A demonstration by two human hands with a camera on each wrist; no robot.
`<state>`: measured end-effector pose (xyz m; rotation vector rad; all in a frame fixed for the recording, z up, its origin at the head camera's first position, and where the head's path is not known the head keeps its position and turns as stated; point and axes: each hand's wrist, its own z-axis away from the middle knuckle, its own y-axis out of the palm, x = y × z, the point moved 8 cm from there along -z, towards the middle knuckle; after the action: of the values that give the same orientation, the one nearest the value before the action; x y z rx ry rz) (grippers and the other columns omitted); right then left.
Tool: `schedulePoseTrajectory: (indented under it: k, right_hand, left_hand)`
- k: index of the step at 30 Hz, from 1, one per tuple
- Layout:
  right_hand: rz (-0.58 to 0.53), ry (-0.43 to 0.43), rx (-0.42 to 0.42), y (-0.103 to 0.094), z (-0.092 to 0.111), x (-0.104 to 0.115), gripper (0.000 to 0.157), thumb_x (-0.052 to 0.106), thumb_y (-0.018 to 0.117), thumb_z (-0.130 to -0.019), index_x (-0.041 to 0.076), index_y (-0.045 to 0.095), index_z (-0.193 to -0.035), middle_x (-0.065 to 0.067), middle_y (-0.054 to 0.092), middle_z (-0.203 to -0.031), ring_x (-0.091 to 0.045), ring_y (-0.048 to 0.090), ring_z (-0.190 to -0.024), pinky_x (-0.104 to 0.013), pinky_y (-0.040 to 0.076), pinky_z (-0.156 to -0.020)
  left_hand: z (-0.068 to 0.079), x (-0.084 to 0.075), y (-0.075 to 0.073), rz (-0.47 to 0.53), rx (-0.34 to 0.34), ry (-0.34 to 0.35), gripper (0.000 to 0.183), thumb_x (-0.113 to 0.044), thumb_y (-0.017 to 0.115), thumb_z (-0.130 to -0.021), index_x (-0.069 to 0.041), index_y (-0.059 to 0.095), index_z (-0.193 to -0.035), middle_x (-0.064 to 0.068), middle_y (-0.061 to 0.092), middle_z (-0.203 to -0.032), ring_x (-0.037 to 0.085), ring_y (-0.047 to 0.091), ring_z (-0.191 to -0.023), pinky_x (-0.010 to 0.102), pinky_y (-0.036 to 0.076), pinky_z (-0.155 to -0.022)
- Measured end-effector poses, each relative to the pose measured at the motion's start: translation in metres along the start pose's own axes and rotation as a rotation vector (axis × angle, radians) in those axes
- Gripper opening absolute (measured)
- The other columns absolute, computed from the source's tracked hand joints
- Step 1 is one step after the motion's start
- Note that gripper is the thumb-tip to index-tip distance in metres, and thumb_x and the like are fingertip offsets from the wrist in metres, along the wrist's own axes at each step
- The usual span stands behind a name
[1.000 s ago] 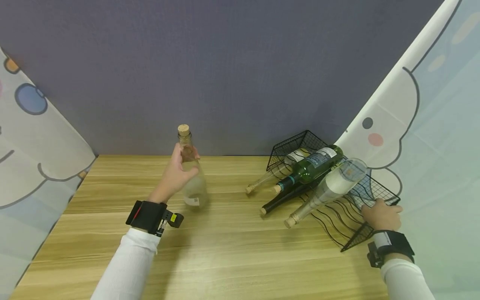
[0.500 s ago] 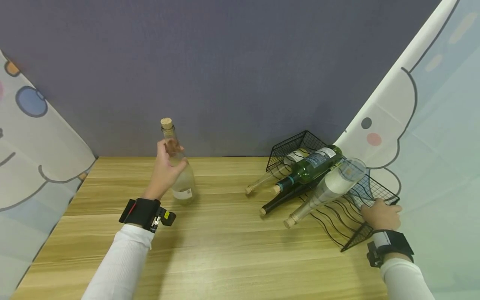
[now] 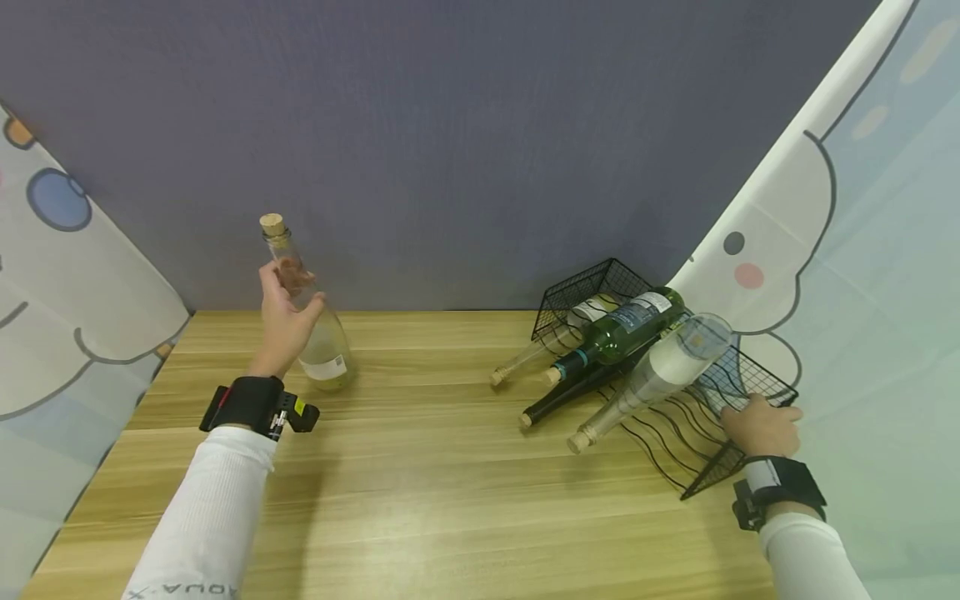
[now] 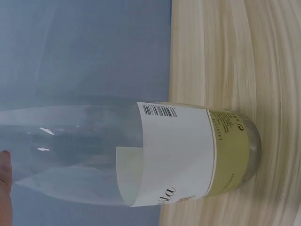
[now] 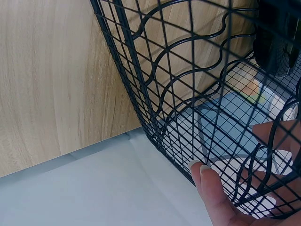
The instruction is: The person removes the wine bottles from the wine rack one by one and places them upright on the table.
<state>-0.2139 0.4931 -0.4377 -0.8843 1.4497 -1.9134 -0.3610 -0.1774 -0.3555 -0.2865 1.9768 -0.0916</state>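
Nearest, the pale wood-grain table (image 3: 450, 500) fills the bottom of the frame. At the lower right, the person's right hand (image 3: 763, 427) holds the rim of a black wire-mesh rack (image 3: 714, 477), its fingers bent round the mesh with their tips on the outer face. The rack looks light and fairly stiff, so a steady hold on that rim should keep it from skidding.

In the rack, towards the right of the frame, lie a wide clear glass bottle (image 3: 669, 371), a green glass bottle with a blue label (image 3: 618, 335), a dark, nearly black bottle (image 3: 573, 395) and a slender clear bottle with a pale label (image 3: 558, 340), their corks facing the frame's centre.

Left of centre, the left hand (image 3: 288, 323) has its fingers wrapped about the shoulder and lower neck of a clear glass bottle with a cork stopper (image 3: 324, 337), thumb on the near side. The bottle leans slightly, its cork towards the upper left and its base low over the table; whether the base touches cannot be told. No liquid shows inside, so it is probably lighter than a full one, yet rigid, smooth and breakable. The narrowing neck seems the surest place to grip; the broad, glossy body would slip more readily. Farthest, a grey-purple panel (image 3: 450, 150) spans the upper frame
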Motion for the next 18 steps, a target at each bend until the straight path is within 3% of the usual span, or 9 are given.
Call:
schedulePoseTrajectory:
  k: [2, 10, 18]
  right_hand:
    - [0.0, 0.001, 0.0, 0.0, 0.0, 0.0, 0.068, 0.032, 0.041, -0.096, -0.015, 0.025, -0.143, -0.055, 0.029, -0.117, -0.06, 0.051, -0.089, -0.058, 0.048, -0.07]
    - [-0.007, 0.011, 0.001, -0.002, 0.003, 0.003, 0.068, 0.031, 0.041, -0.095, -0.015, 0.026, -0.142, -0.054, 0.029, -0.117, -0.058, 0.052, -0.088, -0.057, 0.048, -0.069]
    - [0.003, 0.013, 0.002, -0.003, 0.004, 0.004, 0.068, 0.031, 0.041, -0.095, -0.016, 0.027, -0.142, -0.054, 0.029, -0.117, -0.058, 0.052, -0.089, -0.057, 0.049, -0.07]
  left_hand:
    - [-0.003, 0.002, -0.009, -0.008, -0.019, 0.001, 0.05, 0.005, 0.05, -0.092, -0.008, 0.026, -0.134, -0.011, 0.041, -0.112, -0.002, 0.042, -0.107, 0.033, 0.029, -0.104]
    - [-0.024, 0.038, -0.043, -0.108, -0.078, -0.006, 0.052, -0.001, 0.053, -0.094, -0.019, 0.025, -0.135, -0.018, 0.038, -0.107, -0.006, 0.041, -0.106, 0.024, 0.03, -0.098]
    - [-0.032, 0.046, -0.072, -0.162, -0.083, -0.071, 0.051, -0.008, 0.052, -0.098, -0.021, 0.021, -0.136, -0.018, 0.034, -0.108, -0.004, 0.038, -0.106, 0.034, 0.029, -0.102]
